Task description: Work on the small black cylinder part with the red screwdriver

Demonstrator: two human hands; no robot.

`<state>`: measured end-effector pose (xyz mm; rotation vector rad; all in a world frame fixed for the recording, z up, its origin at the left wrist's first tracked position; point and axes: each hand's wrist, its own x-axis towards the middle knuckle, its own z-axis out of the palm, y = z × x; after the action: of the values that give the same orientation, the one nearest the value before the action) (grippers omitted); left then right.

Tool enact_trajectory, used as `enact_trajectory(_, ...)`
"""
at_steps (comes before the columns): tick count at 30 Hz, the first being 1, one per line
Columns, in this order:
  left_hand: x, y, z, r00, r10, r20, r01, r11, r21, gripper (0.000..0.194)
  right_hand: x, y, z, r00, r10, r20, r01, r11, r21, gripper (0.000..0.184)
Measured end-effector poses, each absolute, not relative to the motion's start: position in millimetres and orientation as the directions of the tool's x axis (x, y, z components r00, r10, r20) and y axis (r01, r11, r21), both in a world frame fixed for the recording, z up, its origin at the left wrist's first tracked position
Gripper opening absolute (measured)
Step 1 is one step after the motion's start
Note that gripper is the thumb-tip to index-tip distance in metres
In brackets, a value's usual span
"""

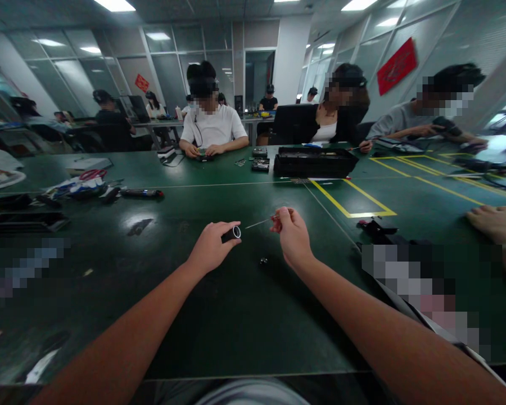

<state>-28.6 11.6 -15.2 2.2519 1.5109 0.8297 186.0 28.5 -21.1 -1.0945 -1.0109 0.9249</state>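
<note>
My left hand (214, 243) is closed round a short black tube (231, 234), whose pale ringed open end faces right. My right hand (294, 236) pinches a thin metal rod (258, 224). The rod's tip points left at the tube's open end, with a small gap between them. Any handle on the rod is mostly hidden by my fingers. A small shiny metal part (263, 261) lies on the green table (244, 315) below and between my hands.
Across the table a long black tray (316, 162) stands near several seated people. A black marker-like cylinder (142, 193) and red-handled scissors (93, 174) lie at left. A co-worker's hand (495, 225) rests at right. Yellow tape (371, 215) marks the tabletop.
</note>
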Motion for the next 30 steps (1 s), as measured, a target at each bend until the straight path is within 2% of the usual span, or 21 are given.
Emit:
enact_trajectory(6, -21, 2, -6, 0.31, 0.915, 0.259, 0.687, -0.404, 0.604, 0.043, 187, 33, -23, 0.343, 0.915, 0.213, -0.114, 0.265, -0.957, 0.024)
enact_trajectory(10, -14, -10, 4, 0.381, 0.909, 0.166, 0.645, -0.39, 0.657, 0.037, 188, 34, -23, 0.326, 0.913, 0.246, -0.085, 0.288, -0.954, 0.024)
enact_trajectory(13, -7, -19, 13, 0.436, 0.897, 0.072, 0.631, -0.362, 0.686, 0.044, 188, 33, -23, 0.31, 0.914, 0.263, -0.075, 0.299, -0.951, 0.025)
enact_trajectory(15, 0, -24, 18, 0.495, 0.869, -0.01, 0.665, -0.372, 0.648, 0.048, 187, 33, -23, 0.305, 0.914, 0.268, -0.081, 0.305, -0.949, 0.025)
enact_trajectory(18, 13, -25, 20, 0.565, 0.816, -0.125, 0.753, -0.447, 0.483, 0.047, 187, 33, -22, 0.298, 0.916, 0.268, -0.099, 0.309, -0.946, 0.024)
enact_trajectory(20, 21, -23, 17, 0.59, 0.792, -0.158, 0.78, -0.509, 0.364, 0.047, 187, 33, -22, 0.289, 0.921, 0.262, -0.102, 0.302, -0.948, 0.024)
enact_trajectory(22, 28, -20, 12, 0.61, 0.776, -0.158, 0.78, -0.553, 0.293, 0.047, 187, 32, -22, 0.276, 0.927, 0.255, -0.1, 0.292, -0.951, 0.024)
enact_trajectory(27, 37, -17, 6, 0.658, 0.738, -0.15, 0.748, -0.617, 0.244, 0.031, 186, 32, -21, 0.268, 0.926, 0.266, -0.09, 0.299, -0.95, 0.022)
enact_trajectory(30, 34, -17, 8, 0.646, 0.753, -0.128, 0.75, -0.593, 0.293, 0.026, 186, 33, -22, 0.269, 0.929, 0.256, -0.103, 0.292, -0.951, 0.023)
